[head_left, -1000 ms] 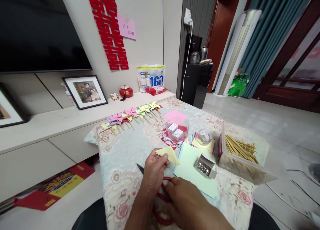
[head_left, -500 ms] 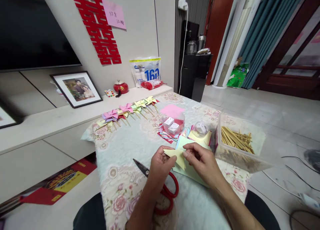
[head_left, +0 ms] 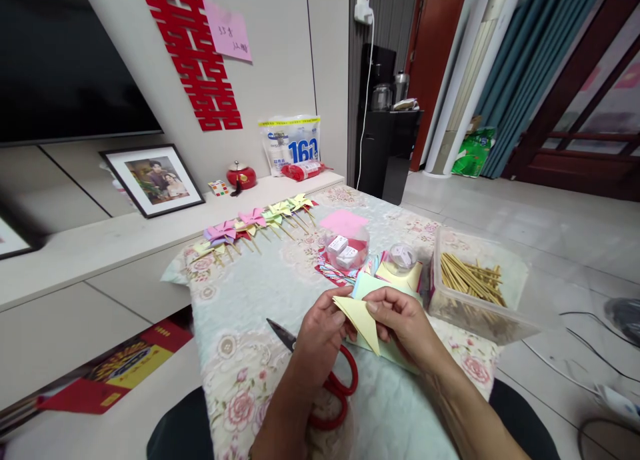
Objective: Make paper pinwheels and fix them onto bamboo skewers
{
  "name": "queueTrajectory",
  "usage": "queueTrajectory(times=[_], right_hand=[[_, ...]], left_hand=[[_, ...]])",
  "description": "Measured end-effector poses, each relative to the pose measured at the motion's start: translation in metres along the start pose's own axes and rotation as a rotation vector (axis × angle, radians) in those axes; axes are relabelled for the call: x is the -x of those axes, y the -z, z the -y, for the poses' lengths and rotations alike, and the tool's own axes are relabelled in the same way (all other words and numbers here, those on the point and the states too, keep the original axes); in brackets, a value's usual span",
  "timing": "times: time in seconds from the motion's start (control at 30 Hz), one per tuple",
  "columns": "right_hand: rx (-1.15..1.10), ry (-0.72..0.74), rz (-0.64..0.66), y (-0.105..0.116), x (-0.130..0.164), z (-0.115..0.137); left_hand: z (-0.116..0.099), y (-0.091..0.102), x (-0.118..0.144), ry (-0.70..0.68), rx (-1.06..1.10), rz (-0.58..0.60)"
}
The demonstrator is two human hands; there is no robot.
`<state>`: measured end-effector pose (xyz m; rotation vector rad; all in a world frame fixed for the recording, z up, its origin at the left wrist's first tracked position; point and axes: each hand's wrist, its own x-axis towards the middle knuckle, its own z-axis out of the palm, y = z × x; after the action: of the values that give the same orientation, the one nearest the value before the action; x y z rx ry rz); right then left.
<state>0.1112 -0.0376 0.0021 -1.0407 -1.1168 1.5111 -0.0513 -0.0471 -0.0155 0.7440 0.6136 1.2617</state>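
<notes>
A pale yellow sheet of paper [head_left: 361, 318], folded into a triangle, is held between my two hands above the table. My right hand [head_left: 403, 317] pinches its right side between thumb and fingers. Curled at the left edge of the paper is my left hand [head_left: 323, 330], its fingers partly behind the sheet. Red-handled scissors [head_left: 345, 373] lie beneath my left wrist, blades toward the upper left. Under my right hand rests a stack of light green paper [head_left: 375, 285].
Finished paper pinwheels [head_left: 253, 217] on sticks line the far left table edge. A clear bin of wooden sticks [head_left: 515, 323] stands at the right. Round clear containers [head_left: 360, 253] sit beyond my hands, near pink paper [head_left: 345, 219]. A framed photo [head_left: 153, 180] leans on the cabinet.
The folded paper has turned, so its broad triangular face shows and one point aims down right. My left fingers have shifted, with the thumb no longer lying over the front of the paper.
</notes>
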Motion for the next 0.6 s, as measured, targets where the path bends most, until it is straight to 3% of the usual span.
queueTrajectory(times=[0.3,0.6], right_hand=[[-0.062,-0.034,0.026,0.0002,-0.0025,-0.0032],[-0.016,-0.005,0.069,0.0006,-0.0047,-0.0094]], left_hand=[[0.0026,0.0000,-0.0009,0.019,-0.001,0.017],[0.0066,0.0006,-0.0034,0.056,-0.149,-0.070]])
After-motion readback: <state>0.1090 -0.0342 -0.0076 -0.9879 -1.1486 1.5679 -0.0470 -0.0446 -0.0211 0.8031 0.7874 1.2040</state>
